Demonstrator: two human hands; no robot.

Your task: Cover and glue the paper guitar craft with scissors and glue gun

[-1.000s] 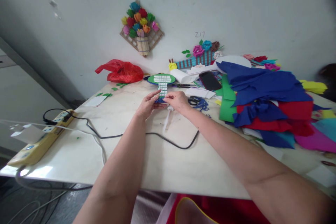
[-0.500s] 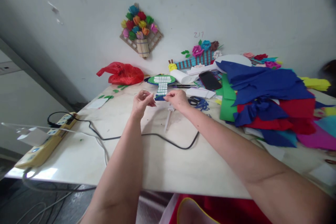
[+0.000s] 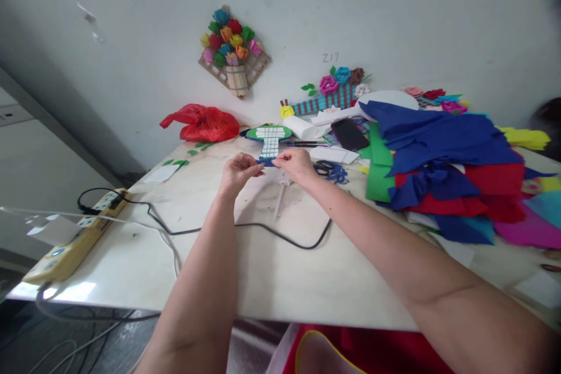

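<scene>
Both my left hand (image 3: 240, 171) and my right hand (image 3: 294, 165) are closed at the two ends of a blue paper strip (image 3: 266, 161), pinching it between thumb and fingers. The strip lies across the near end of a white lattice piece (image 3: 270, 143) with dark crossing lines. Beyond that, the lattice runs onto a green oval (image 3: 252, 133) with a blue edge. Under my right hand a glue gun (image 3: 280, 196) rests on the table, its upper part partly hidden. Black-handled scissors (image 3: 323, 168) lie to the right beside blue paper scraps (image 3: 338, 173).
A power strip (image 3: 74, 239) sits at the left edge, and a black cord (image 3: 272, 230) crosses the table. Coloured paper (image 3: 438, 134) is heaped on the right, near a phone (image 3: 349, 134). A red plastic bag (image 3: 210, 123) stands at the back left.
My left hand has moved right and closed on the left end of the blue strip. My right hand stays at the strip's right end.
</scene>
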